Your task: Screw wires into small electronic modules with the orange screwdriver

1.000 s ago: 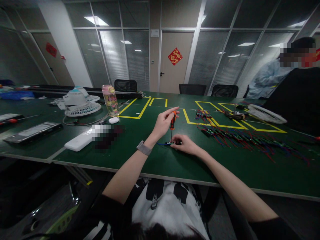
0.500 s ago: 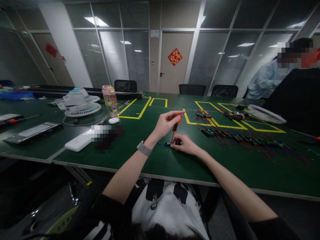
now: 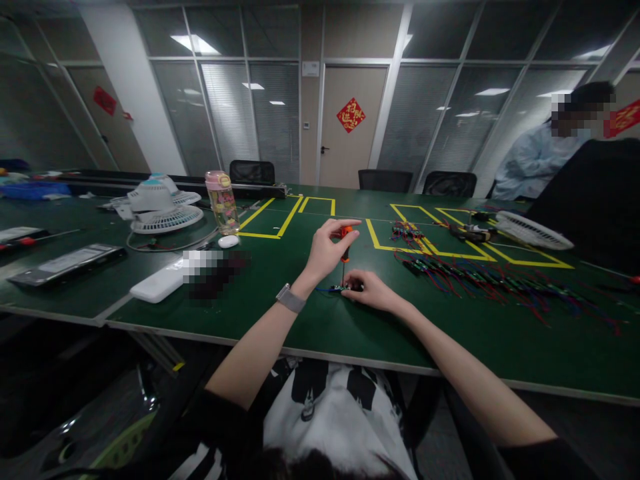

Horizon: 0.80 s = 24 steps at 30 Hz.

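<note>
Screwdriver (image 3: 345, 256) upright, clasped in the left hand (image 3: 324, 250), met the little circuit board (image 3: 339, 289) pinched by the right hand (image 3: 373, 291), where any sideways tilt risked a skid

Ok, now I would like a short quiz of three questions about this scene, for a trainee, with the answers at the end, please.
1. Multiple choice: what does the left hand hold?
a) a blue plastic tray
b) an orange-and-black screwdriver
c) a round white plastic fan

2. True or false: a long row of thin green circuit boards with red and blue wires lies to the right of the right hand.

3. Fill the gap: the tall clear plastic bottle has a ____ coloured lid.

Key: 1. b; 2. true; 3. pink.
</note>
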Motion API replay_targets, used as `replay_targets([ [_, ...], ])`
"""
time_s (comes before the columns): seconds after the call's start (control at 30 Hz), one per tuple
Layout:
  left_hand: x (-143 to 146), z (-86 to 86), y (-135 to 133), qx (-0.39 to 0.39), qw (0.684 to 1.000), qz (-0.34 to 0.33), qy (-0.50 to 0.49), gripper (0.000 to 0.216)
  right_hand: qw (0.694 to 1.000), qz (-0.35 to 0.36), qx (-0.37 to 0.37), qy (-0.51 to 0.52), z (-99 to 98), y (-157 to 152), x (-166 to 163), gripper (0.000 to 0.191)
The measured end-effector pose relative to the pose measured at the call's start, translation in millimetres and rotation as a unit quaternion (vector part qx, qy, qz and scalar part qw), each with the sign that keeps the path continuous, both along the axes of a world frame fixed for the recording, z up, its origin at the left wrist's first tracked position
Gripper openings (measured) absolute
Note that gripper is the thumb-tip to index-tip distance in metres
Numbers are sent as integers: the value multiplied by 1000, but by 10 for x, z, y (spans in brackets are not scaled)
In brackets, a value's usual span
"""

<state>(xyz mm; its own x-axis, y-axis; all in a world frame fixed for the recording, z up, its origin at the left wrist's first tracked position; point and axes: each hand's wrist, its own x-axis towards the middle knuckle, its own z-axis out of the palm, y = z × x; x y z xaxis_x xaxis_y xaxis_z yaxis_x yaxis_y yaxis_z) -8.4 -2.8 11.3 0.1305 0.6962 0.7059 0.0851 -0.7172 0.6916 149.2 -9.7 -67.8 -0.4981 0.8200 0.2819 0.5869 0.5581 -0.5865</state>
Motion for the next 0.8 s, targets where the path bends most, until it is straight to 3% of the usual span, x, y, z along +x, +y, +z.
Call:
replay_targets([
  [0.1,-5,-1,-13,35,998,36,24,23,1000,0,-1,-1,-4,6,0,10],
  [0.27,5,23,-22,-27,997,-78,-3,30,1000,4,-2,-4,21,-7,-10,9],
  [0.47,-7,24,-40,16,1000,-8,21,24,1000,2,-3,-4,29,-15,-6,10],
  [0.67,0,55,-59,-63,991,-114,-1,32,1000,2,-3,-6,30,-12,-8,8],
  [0.8,1,33,-56,-11,998,-59,16,25,1000,1,-4,-4,33,-22,-13,9],
])
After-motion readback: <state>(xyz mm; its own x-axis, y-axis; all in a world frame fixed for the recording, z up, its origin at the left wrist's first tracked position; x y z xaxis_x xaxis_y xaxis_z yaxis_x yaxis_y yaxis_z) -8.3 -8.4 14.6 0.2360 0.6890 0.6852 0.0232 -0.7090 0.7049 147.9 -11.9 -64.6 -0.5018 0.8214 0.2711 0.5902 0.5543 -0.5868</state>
